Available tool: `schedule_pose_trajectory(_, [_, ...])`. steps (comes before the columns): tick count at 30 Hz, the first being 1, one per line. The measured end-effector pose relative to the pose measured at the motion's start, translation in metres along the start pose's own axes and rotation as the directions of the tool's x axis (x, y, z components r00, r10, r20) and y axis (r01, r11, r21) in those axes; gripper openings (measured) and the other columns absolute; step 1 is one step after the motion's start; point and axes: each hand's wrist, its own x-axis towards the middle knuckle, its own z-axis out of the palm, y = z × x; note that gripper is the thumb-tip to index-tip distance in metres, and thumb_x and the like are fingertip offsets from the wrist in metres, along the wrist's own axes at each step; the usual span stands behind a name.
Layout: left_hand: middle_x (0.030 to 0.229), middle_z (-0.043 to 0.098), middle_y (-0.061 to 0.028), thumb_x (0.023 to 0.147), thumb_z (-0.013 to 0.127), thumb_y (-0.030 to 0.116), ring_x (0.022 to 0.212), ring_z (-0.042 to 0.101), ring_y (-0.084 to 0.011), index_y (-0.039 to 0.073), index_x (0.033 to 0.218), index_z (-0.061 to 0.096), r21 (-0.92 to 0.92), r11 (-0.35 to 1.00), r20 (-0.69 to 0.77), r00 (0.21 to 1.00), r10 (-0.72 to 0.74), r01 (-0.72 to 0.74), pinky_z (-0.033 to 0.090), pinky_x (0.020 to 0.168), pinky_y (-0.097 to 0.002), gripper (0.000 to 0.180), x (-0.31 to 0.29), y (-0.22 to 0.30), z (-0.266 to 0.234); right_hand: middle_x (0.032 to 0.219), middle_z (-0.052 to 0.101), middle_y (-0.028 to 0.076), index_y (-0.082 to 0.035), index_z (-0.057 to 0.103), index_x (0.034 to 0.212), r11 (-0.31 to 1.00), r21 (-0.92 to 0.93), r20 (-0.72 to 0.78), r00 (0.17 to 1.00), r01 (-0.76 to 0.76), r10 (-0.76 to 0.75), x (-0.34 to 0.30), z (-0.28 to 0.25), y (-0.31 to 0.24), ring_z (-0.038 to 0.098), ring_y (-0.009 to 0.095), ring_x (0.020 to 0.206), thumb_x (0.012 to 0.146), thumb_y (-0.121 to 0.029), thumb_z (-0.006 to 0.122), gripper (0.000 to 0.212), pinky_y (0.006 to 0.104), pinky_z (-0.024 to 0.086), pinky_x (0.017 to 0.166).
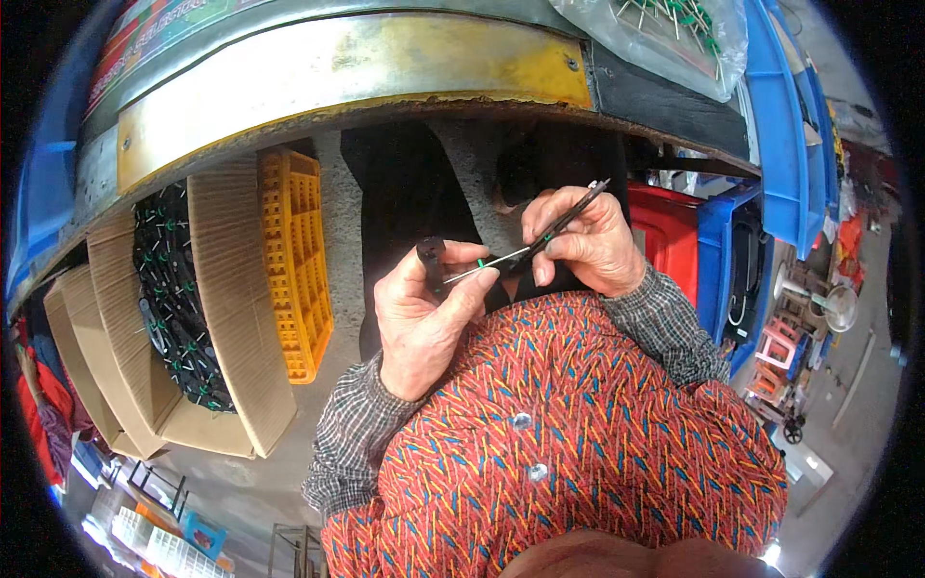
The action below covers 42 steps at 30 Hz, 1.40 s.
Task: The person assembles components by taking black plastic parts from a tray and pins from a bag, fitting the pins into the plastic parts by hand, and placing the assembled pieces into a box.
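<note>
My left hand (pixel 429 323) is closed, with thumb and fingertips pinching a thin metal pin with a green collar (pixel 482 264). A dark rounded piece (pixel 431 256) shows at its index finger; how it joins the pin is hidden. My right hand (pixel 590 241) is closed round a slim black stick-like part (pixel 583 200), which slants up to the right and has a small green spot by the fingers. The pin's right end meets or overlaps the lower end of this black part; I cannot tell whether it is inside. Both hands are above my lap, in front of the bench edge.
A metal-edged bench (pixel 385 60) crosses the top, carrying a clear bag (pixel 708 72) of green-ended pins. At left stand a cardboard box (pixel 241 318) of black parts with green-collared pins and a yellow plastic crate (pixel 294 270). Red (pixel 665 231) and blue bins (pixel 713 260) stand at right.
</note>
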Motion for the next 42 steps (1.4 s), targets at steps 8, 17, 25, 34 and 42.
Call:
schedule_pose_trajectory(8, [0.081, 0.064, -0.0085, 0.085, 0.065, 0.002, 0.056, 0.055, -0.0102, -0.003, 0.103, 0.059, -0.104, 0.987, 0.056, 0.991, -0.119, 0.124, 0.045, 0.051, -0.0226, 0.019, 0.009, -0.003, 0.008, 0.096, 0.061, 0.019, 0.005, 0.06, 0.095, 0.996, -0.049, 0.018, 0.998, 0.069, -0.068, -0.001, -0.009, 0.003, 0.067, 0.026, 0.07, 0.078, 0.007, 0.065, 0.017, 0.0368, 0.059, 0.058])
schedule_pose_trajectory(17, [0.082, 0.064, -0.01, 0.087, 0.064, 0.002, 0.056, 0.056, -0.0112, -0.003, 0.104, 0.059, -0.166, 0.974, 0.067, 0.987, -0.144, 0.153, 0.048, 0.05, -0.0246, 0.018, 0.017, -0.01, 0.012, 0.096, 0.06, 0.019, 0.005, 0.059, 0.094, 0.993, -0.088, -0.041, 0.996, 0.078, -0.081, -0.001, -0.012, 0.005, 0.067, 0.026, 0.072, 0.077, 0.009, 0.066, 0.019, 0.0354, 0.058, 0.06])
schedule_pose_trajectory(25, [0.082, 0.064, -0.0106, 0.087, 0.064, 0.002, 0.056, 0.056, -0.0116, -0.003, 0.104, 0.058, -0.184, 0.971, 0.058, 0.988, -0.143, 0.152, 0.049, 0.05, -0.0254, 0.018, 0.02, -0.012, 0.013, 0.096, 0.06, 0.018, 0.004, 0.059, 0.093, 0.982, -0.157, -0.023, 0.993, 0.107, -0.112, 0.0, -0.013, 0.005, 0.067, 0.025, 0.072, 0.077, 0.009, 0.067, 0.018, 0.0329, 0.058, 0.062])
schedule_pose_trajectory(34, [0.082, 0.064, -0.01, 0.086, 0.064, 0.001, 0.057, 0.057, -0.0118, -0.004, 0.103, 0.058, -0.147, 0.983, 0.031, 0.994, -0.107, 0.111, 0.049, 0.051, -0.0249, 0.018, 0.017, -0.015, 0.015, 0.095, 0.061, 0.018, 0.004, 0.059, 0.093, 0.978, -0.166, -0.017, 0.991, 0.128, -0.132, 0.0, -0.013, 0.007, 0.067, 0.024, 0.071, 0.077, 0.008, 0.067, 0.018, 0.0326, 0.057, 0.062])
schedule_pose_trajectory(42, [0.082, 0.064, -0.0096, 0.087, 0.064, 0.002, 0.056, 0.057, -0.012, -0.004, 0.103, 0.058, -0.15, 0.982, 0.016, 0.993, -0.117, 0.118, 0.049, 0.051, -0.0251, 0.018, 0.017, -0.016, 0.014, 0.094, 0.061, 0.018, 0.004, 0.06, 0.092, 0.971, -0.197, -0.031, 0.989, 0.135, -0.144, 0.002, -0.012, 0.008, 0.067, 0.024, 0.071, 0.077, 0.009, 0.067, 0.017, 0.0322, 0.057, 0.063])
